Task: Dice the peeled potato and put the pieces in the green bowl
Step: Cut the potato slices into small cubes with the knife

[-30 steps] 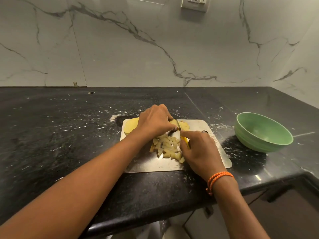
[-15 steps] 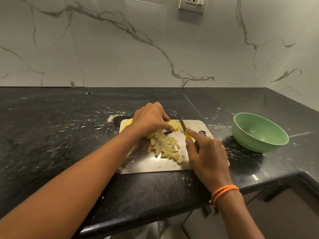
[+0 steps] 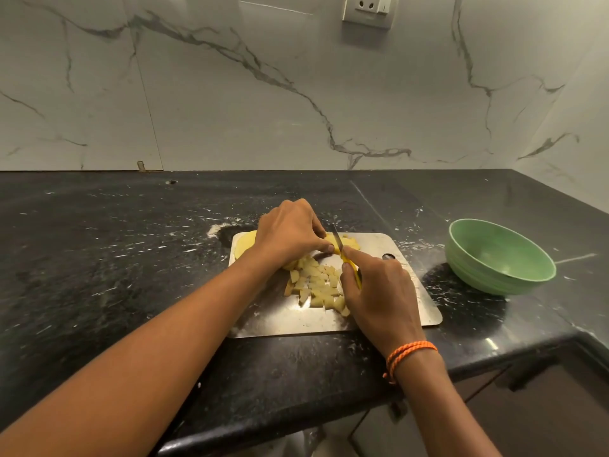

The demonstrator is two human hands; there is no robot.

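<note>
On a steel cutting board (image 3: 408,291) my left hand (image 3: 290,232) holds down yellow potato strips (image 3: 349,241), fingers curled over them. A larger uncut potato piece (image 3: 245,244) shows behind that hand at the board's far left. My right hand (image 3: 379,288) grips a yellow-handled knife (image 3: 351,267) whose blade (image 3: 336,237) stands in the strips beside my left fingertips. Several diced potato pieces (image 3: 318,286) lie heaped between my hands. The green bowl (image 3: 497,255) sits to the right of the board, and I see nothing in it.
The black stone counter (image 3: 115,258) runs left and back to a marble wall. Its front edge (image 3: 296,427) is close to me, with a cabinet below at the right. A wall socket (image 3: 367,8) hangs above.
The knife blade has come back against my left fingertips over the strips, after sitting a little to the right half a second ago. The heap of dice and the bowl have stayed put.
</note>
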